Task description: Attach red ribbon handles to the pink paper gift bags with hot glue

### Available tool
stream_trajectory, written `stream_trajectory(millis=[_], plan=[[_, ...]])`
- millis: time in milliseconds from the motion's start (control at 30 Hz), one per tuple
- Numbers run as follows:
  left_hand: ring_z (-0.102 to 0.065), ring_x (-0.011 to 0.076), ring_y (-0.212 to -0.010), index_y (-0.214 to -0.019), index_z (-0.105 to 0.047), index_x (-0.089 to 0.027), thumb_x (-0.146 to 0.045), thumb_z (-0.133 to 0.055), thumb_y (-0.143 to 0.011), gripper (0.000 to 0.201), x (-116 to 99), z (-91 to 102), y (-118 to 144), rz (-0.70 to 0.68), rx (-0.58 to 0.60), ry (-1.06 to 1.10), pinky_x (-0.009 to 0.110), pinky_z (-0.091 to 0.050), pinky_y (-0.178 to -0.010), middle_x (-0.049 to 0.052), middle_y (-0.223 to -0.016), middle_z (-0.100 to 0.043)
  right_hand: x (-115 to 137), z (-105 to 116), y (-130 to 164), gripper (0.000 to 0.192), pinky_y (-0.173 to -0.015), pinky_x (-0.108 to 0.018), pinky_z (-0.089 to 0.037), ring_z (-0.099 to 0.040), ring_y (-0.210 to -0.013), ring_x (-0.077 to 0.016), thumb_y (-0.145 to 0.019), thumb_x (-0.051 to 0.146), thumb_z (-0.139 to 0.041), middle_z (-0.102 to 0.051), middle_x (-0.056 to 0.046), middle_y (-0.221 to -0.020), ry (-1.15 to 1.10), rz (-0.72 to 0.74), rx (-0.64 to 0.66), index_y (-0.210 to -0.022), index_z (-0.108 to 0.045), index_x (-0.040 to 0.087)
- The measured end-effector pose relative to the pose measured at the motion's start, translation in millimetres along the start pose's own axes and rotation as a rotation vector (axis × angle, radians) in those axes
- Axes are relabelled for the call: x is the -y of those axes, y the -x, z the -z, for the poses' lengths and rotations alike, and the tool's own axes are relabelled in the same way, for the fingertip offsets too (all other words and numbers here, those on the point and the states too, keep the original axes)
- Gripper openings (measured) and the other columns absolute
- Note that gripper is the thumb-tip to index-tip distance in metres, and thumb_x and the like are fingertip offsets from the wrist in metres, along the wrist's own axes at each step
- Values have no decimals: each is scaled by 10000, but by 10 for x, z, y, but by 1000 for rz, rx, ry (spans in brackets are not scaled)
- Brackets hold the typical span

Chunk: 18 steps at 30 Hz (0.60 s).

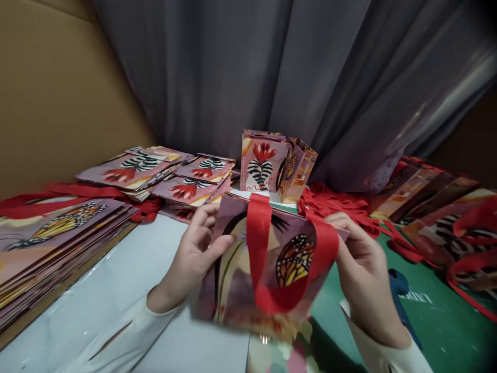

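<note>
I hold a small gift bag (236, 274) printed with a monarch butterfly, in the lower middle of the view. My left hand (192, 256) pinches its left top edge and my right hand (363, 269) grips its right top edge. A red ribbon handle (259, 243) loops down over the bag's front. The bag hangs above the table, slightly blurred. Behind it one finished bag (264, 161) with a red flower print stands upright beside another opened bag (297, 168).
Stacks of flat printed bags lie at the left (58, 233) and back left (155, 168). More flat bags with red handles (438, 217) lie at the right. Loose red ribbons (334, 202) sit behind. White sheet (112, 290), green mat (446, 316), grey curtain (310, 67) behind.
</note>
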<state>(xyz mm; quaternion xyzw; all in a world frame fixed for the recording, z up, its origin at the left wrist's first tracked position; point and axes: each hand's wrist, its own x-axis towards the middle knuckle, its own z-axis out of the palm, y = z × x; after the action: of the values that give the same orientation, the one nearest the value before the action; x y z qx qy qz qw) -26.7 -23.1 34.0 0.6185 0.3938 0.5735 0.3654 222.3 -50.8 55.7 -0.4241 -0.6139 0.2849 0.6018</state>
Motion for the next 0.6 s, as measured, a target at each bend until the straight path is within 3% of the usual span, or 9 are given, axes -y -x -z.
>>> stream_trajectory(millis=[100, 200, 300, 400, 500, 600], plan=[[-646, 219, -963, -1122, -618, -220, -464, -645, -824, 385, -76, -16, 52, 182, 107, 111, 287, -512, -812, 35, -1063, -689, 2, -127, 6, 219, -611, -214, -392, -471, -672, -114, -904, 369, -598, -517, 23, -730, -71, -73, -44, -753, -574, 212], [-653, 222, -853, -942, -675, -181, -516, -679, -778, 373, -56, -11, 34, 322, 132, 97, 284, -507, -744, 33, -932, -721, -38, -233, 22, 282, -556, -192, -367, -434, -615, -98, -872, 415, -636, -491, 41, -679, -174, -205, -52, -712, -543, 203], [-648, 204, -773, -891, -675, -174, -507, -732, -723, 377, 6, -1, -14, 417, 109, 165, 271, -496, -673, 22, -855, -725, -69, -299, 57, 262, -608, -197, -433, -525, -657, -112, -829, 453, -677, -581, 32, -718, -312, -373, -26, -775, -604, 208], [-642, 184, -741, -904, -661, -176, -507, -743, -707, 393, 60, 1, -38, 413, 40, 199, 266, -494, -660, 18, -865, -725, -97, -347, 110, 335, -737, -273, -511, -642, -834, -193, -769, 477, -729, -709, -33, -899, -387, -535, 92, -952, -686, 200], [-641, 192, -737, -831, -633, -160, -557, -680, -741, 410, 110, -6, -39, 369, 68, 50, 285, -507, -671, 38, -863, -713, -142, -401, 160, 356, -721, -311, -536, -677, -809, -219, -757, 486, -737, -742, -60, -878, -427, -628, 91, -931, -709, 177], [-644, 254, -986, -1092, -579, -146, -528, -562, -843, 457, 162, -16, -25, 188, 41, -289, 370, -516, -845, 106, -1092, -678, -176, -459, 184, 311, -671, -295, -544, -685, -713, -189, -758, 458, -746, -752, -42, -833, -511, -661, 10, -906, -717, 185]])
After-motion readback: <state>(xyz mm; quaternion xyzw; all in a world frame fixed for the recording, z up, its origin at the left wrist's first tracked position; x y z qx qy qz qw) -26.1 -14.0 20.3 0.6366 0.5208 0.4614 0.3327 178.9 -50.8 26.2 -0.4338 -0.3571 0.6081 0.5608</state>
